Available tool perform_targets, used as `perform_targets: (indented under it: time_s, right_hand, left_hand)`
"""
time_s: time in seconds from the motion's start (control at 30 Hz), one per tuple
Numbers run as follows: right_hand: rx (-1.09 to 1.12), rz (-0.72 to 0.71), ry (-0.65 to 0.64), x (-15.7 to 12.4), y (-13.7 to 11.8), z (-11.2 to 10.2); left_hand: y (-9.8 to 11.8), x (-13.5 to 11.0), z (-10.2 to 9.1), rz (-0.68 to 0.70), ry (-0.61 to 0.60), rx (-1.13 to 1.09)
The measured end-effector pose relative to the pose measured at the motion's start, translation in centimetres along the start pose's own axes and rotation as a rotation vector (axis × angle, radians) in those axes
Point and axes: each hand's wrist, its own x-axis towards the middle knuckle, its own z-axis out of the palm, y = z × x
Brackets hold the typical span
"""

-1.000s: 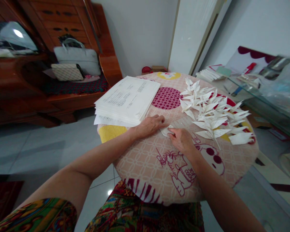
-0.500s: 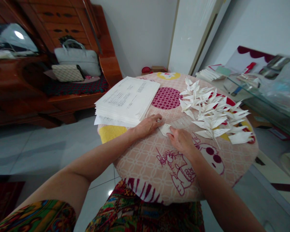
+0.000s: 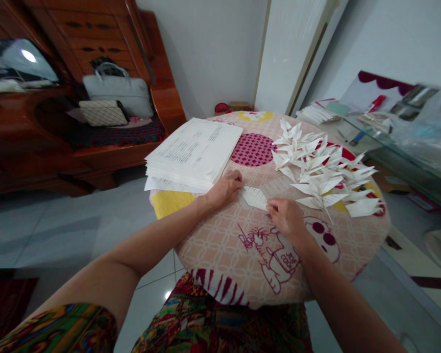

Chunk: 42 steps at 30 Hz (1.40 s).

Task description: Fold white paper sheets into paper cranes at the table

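Note:
A small folded piece of white paper lies flat on the round table's patterned pink cloth. My left hand rests with curled fingers on the paper's left end, pressing it down. At the paper's right corner, my right hand pinches the edge with closed fingers. A heap of finished folded white paper shapes lies just beyond my right hand. A thick stack of printed white sheets sits beside my left hand at the table's left edge.
A wooden bench at the left carries a grey handbag and a quilted purse. A glass-topped table with papers and clutter stands at the right. Grey tiled floor surrounds the round table.
My right hand has slid right along the folded paper, uncovering more of it. My left hand has drawn back slightly to the paper's left end.

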Motion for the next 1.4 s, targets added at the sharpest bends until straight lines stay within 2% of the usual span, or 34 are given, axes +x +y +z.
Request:
perform_targets:
  time_s: [0.1,0.23,0.37,0.5,0.73,0.9,1.13,1.27,1.4]
  right_hand:
    - [-0.076,-0.053,0.103,-0.4,-0.1,0.3]
    - [-0.143,-0.229,0.187,-0.4,-0.4,1.1]
    - [-0.08,-0.359,0.198,-0.2,-0.3,2.2]
    - [-0.098,-0.359,0.182,-0.4,-0.5,2.6]
    - [-0.118,-0.452,0.273,-1.5,-1.1,2.9]
    - [-0.153,-0.487,0.273,-1.7,-1.0,3.2]
    - [-0.128,-0.527,0.293,-2.2,0.4,3.4]
    - [-0.082,-0.482,0.322,-2.7,1.6,3.8]
    - [-0.05,-0.501,0.326,-3.0,2.6,4.1]
  left_hand:
    - [0.4,0.2,0.0,0.046,-0.078,0.086]
    - [0.7,0.2,-0.1,0.072,-0.188,0.117]
    - [0.0,-0.3,-0.5,0.115,-0.196,0.066]
    - [-0.6,-1.0,-0.9,0.175,-0.143,-0.04]
    - [0.3,-2.2,-1.2,0.289,-0.328,-0.076]
    - [0.4,-2.1,-1.5,0.335,-0.375,-0.065]
    - [0.0,-2.0,-2.6,0.37,-0.462,-0.01]
    - [-0.2,-2.3,-2.8,0.355,-0.468,0.015]
    - [-0.3,-2.6,-2.9,0.326,-0.463,0.017]
